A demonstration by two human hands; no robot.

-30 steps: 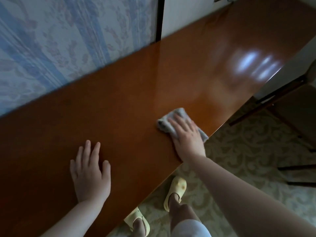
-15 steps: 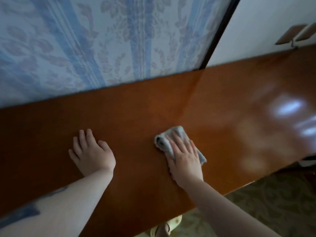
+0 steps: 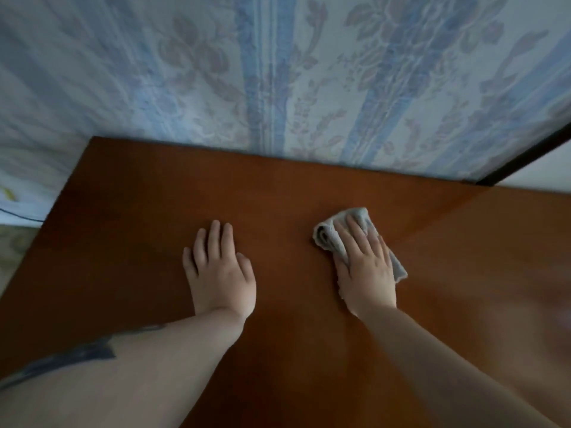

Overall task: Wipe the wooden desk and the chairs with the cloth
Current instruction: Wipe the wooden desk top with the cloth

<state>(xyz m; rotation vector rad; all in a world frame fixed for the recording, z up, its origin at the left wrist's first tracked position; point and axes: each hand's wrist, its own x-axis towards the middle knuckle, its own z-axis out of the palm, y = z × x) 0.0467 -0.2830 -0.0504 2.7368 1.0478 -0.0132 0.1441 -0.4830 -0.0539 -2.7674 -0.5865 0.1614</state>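
Soft, light grey cloth lies folded mid-desk under the right hand, fingers spread flat; left hand rests flat; best pressed from above.

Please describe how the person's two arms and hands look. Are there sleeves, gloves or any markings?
Both forearms are bare, with no sleeves in view. The left hand and right hand wear no gloves; no rings show. The left forearm carries a dark blue tattoo, its design too blurred to read.

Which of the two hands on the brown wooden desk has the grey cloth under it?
The right hand, pressing the folded grey cloth flat. The left hand rests bare on the brown wooden desk.
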